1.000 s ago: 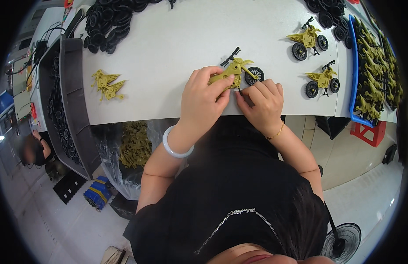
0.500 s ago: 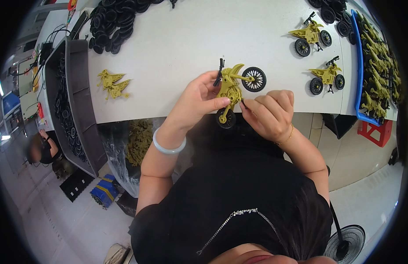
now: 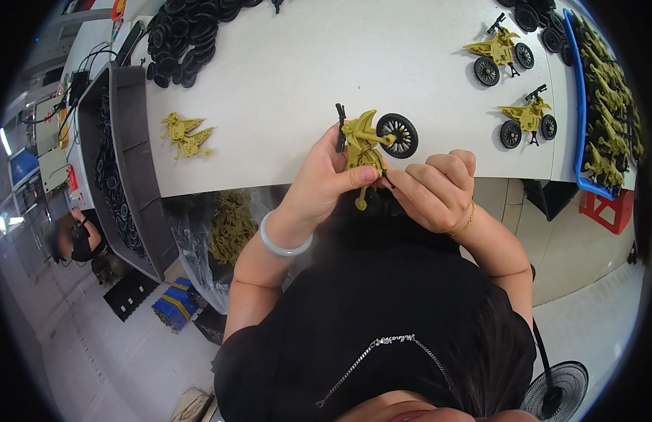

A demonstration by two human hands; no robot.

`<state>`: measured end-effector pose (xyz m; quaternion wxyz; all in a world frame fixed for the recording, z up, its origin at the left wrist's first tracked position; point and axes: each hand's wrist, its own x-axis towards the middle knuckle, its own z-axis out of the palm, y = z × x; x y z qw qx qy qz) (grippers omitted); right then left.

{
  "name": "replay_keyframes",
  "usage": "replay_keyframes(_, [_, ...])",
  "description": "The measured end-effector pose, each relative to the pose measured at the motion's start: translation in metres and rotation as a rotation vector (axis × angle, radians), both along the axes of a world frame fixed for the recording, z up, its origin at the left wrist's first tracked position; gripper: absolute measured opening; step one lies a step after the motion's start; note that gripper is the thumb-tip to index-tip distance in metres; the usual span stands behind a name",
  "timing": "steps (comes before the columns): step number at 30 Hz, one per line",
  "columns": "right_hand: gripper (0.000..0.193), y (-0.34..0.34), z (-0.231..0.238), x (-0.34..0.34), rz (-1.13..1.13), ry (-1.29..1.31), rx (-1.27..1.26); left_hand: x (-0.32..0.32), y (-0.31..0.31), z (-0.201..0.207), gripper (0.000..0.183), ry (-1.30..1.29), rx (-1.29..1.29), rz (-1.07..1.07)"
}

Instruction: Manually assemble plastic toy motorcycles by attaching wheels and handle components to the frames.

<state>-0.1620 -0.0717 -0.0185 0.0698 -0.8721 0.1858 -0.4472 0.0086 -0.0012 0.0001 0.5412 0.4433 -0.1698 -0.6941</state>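
Right of yellow toy frame pieces (image 3: 185,135) on the white table (image 3: 269,91), gripping with the half-closed, partly hidden left hand (image 3: 319,181) a yellow toy dirt bike (image 3: 362,146) at the near edge, and pinching beside it a small, mostly covered dark part (image 3: 386,175) in the curled right hand (image 3: 438,191).

White table (image 3: 291,63): wheels (image 3: 182,42), toy bikes (image 3: 528,118), frames (image 3: 185,135), blue tray (image 3: 581,112)
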Motion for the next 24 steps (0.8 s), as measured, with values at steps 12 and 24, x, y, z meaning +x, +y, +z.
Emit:
replay_keyframes(12, [0.027,-0.001,-0.003,-0.006,0.011,0.030,-0.035,-0.004,0.000,0.002,0.057,-0.128,-0.039,0.055])
replay_keyframes(24, [0.024,-0.025,0.031,-0.005,0.301,0.061,0.969,-0.011,0.004,0.006,0.042,-0.974,-0.349,-0.134])
